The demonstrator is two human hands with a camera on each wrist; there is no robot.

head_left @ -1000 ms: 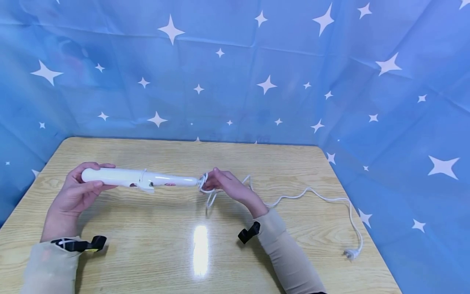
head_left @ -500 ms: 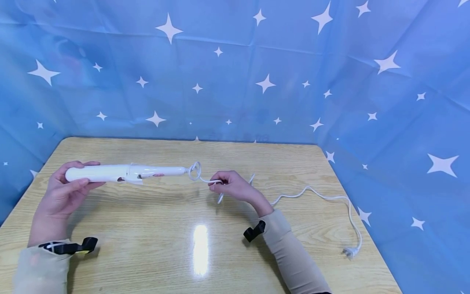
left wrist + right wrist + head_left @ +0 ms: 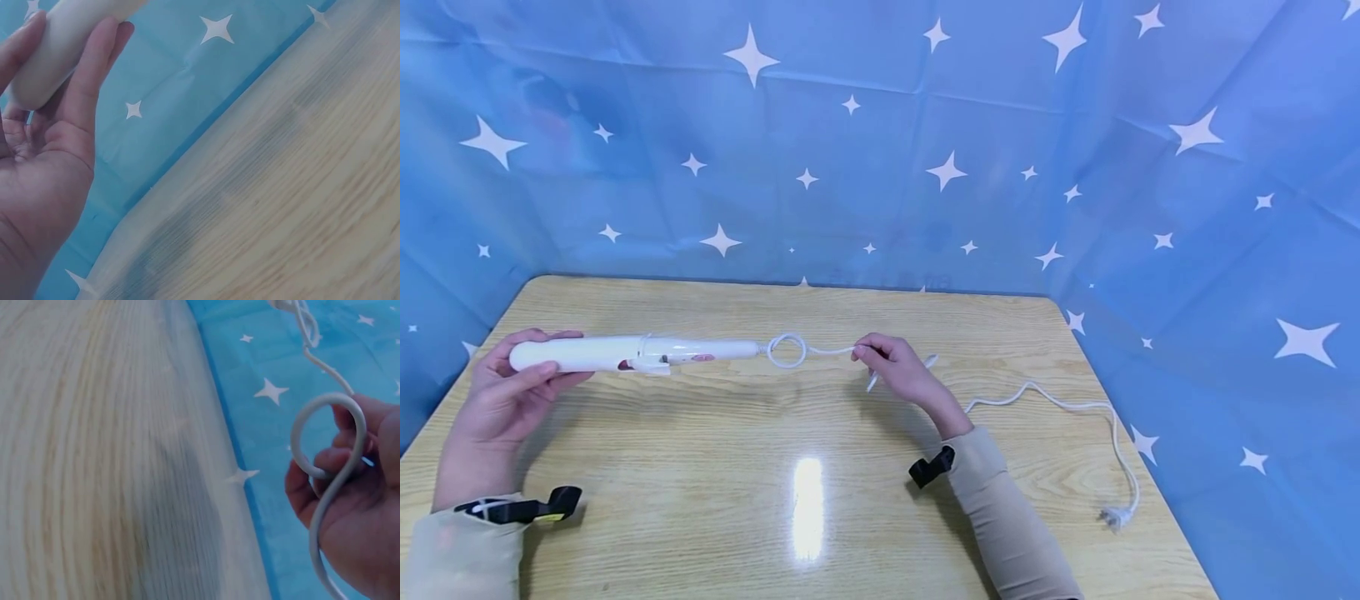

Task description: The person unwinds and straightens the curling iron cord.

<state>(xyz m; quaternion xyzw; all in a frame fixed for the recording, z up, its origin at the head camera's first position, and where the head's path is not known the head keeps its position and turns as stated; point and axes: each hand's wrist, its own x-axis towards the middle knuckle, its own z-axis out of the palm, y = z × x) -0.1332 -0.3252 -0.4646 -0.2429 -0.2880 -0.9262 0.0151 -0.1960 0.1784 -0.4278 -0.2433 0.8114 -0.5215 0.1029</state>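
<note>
A white curling iron, with a small lever near its middle, is held level above the table. My left hand grips its thick rounded end, thumb on the near side and fingers behind; the left wrist view shows the white barrel between thumb and fingers. From the thin end runs a white power cord with one loop beside the handle. To the right, my right hand pinches this cord. In the right wrist view a further loop of cord hangs across the fingers.
The wooden table has a bright light reflection near its front. The rest of the cord lies wavy on the right, ending in a plug near the right edge. A blue star-patterned cloth hangs behind.
My left hand has carried the curling iron leftward. My right hand has moved right from the handle's end along the cord, and the coil between has opened into one loop and a straighter stretch.
</note>
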